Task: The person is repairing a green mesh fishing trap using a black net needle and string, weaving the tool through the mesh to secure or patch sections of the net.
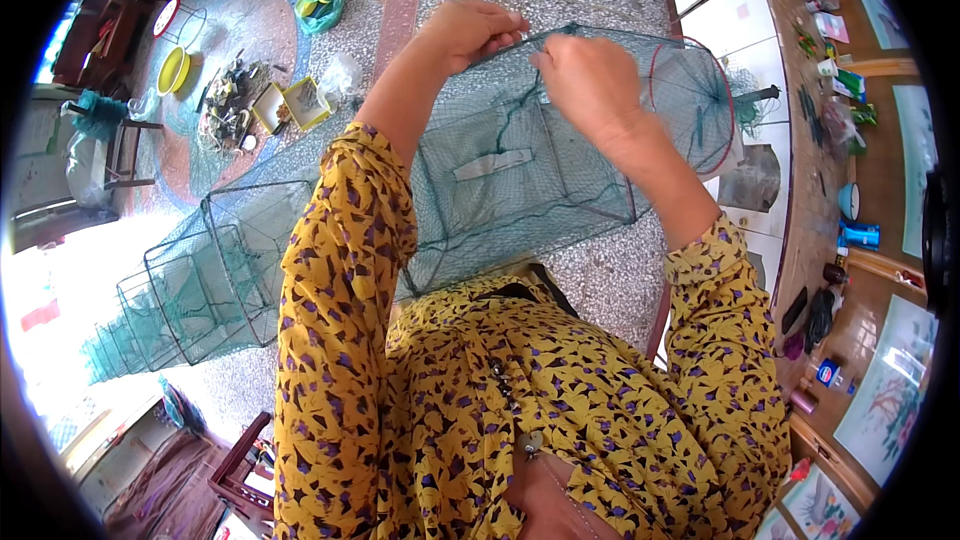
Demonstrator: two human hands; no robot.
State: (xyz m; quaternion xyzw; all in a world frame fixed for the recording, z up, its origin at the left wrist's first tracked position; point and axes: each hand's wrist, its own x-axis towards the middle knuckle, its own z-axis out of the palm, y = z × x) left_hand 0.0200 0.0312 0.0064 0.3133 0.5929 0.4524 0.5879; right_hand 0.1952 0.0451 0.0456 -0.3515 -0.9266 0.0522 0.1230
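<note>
A long green mesh fish trap (590,190) stretches across in front of me, with dark rectangular frames and a red hoop (728,140) around its right end. At the trap's far upper edge, my left hand (468,32) has its fingers curled into a pinch. Just right of it, my right hand (592,80) is closed against the same edge, its thumb pointing toward the left hand. Whatever either set of fingertips holds is too small or hidden to make out. A pale flat strip (493,163) shows through the mesh below the hands.
On the speckled floor at far left lie a pile of small tools and scraps (232,105), a yellow box (305,103), a yellow basin (173,70) and a green plastic bag (320,10). A wooden counter (815,170) with bottles and packets runs along the right. A dark wooden chair (240,475) stands lower left.
</note>
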